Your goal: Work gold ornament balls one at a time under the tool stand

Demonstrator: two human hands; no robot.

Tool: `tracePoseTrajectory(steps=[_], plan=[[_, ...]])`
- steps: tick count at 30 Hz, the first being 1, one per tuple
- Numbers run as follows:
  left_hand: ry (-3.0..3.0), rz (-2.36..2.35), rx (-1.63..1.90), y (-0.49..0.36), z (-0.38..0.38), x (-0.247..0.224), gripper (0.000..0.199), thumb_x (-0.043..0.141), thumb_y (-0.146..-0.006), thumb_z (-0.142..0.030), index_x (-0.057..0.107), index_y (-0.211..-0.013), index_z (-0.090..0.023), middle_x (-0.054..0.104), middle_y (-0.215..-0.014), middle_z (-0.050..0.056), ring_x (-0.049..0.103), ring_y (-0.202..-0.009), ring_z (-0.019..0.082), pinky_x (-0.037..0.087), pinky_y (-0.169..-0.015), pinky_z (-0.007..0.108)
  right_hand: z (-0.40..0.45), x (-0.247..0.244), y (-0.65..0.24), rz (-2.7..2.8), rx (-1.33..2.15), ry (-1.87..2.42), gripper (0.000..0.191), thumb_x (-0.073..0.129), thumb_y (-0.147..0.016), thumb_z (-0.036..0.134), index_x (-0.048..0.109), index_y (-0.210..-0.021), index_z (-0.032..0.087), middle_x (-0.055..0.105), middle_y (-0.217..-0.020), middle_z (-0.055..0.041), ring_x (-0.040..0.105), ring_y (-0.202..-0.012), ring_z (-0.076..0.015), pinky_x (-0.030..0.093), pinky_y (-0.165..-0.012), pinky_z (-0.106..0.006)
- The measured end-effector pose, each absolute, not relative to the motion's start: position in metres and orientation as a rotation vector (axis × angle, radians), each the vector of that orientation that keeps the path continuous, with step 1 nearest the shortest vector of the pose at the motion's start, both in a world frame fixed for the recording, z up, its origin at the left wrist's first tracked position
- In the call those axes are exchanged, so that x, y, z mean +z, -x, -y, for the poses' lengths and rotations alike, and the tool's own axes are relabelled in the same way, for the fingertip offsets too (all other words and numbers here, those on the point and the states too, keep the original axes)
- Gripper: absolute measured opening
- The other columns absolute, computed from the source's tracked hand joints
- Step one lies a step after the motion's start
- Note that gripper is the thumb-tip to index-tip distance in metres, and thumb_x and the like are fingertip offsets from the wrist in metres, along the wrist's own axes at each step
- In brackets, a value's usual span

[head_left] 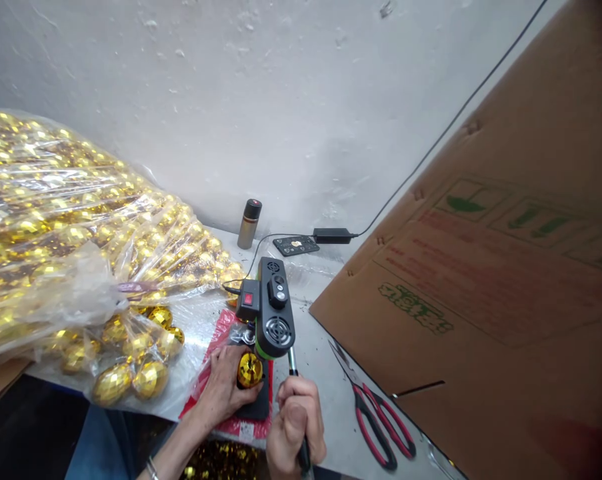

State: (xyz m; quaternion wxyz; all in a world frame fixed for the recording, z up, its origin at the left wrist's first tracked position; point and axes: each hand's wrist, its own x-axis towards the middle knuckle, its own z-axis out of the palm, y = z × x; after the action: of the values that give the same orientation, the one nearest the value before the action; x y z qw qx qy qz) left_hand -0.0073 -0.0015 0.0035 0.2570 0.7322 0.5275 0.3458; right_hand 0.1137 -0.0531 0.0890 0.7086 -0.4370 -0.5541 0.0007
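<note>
My left hand [223, 387] curls around a shiny gold mirrored ball [250, 370], which sits under the front end of a black bench machine [275, 313]. Fingers and thumb rest on the ball's sides. To its right, my right hand [297, 417] is closed around the black grip of a lever [293, 362], whose metal rod runs up toward the machine. On the machine's left side is a black box with a red switch [249, 299]. The machine's black base is partly hidden by my left hand and lies over a red plastic sheet [221, 330].
A large clear bag [71, 200] of gold balls fills the left, several loose balls [151, 380] before it. Red-handled scissors [375, 413] lie right, beside a big cardboard box [461, 267]. Behind stand a bottle [249, 225], a phone-like black slab [295, 246] and a power adapter [332, 235].
</note>
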Motion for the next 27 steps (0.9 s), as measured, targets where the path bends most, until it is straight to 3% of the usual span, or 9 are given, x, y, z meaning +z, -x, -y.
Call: tracePoseTrajectory(steps=[16,27], plan=[[-1.932,-1.427,0.918,0.005,0.001,0.012,0.053,0.083,-0.074,-0.029,0.068,-0.124,-0.024,0.076,-0.116,0.009,0.068,-0.114,0.037,0.050,-0.104,0.054,0.051,0.082,-0.121,1.284,-0.050,0.963,0.034,0.043,-0.111,0.024,0.054,-0.079,0.024,0.059,-0.074,0.0035,0.056,-0.064,-0.0134,0.050,-0.074,-0.032],[-1.861,-1.421,0.888,0.004,0.002,0.017,0.052,0.083,-0.072,-0.028,0.069,-0.122,-0.023,0.077,-0.118,0.010,0.068,-0.117,0.038,0.049,-0.107,0.056,0.047,0.081,-0.122,1.299,-0.071,0.930,0.036,0.043,-0.112,0.027,0.051,-0.077,0.024,0.057,-0.073,0.0052,0.054,-0.063,-0.0119,0.048,-0.075,-0.032]])
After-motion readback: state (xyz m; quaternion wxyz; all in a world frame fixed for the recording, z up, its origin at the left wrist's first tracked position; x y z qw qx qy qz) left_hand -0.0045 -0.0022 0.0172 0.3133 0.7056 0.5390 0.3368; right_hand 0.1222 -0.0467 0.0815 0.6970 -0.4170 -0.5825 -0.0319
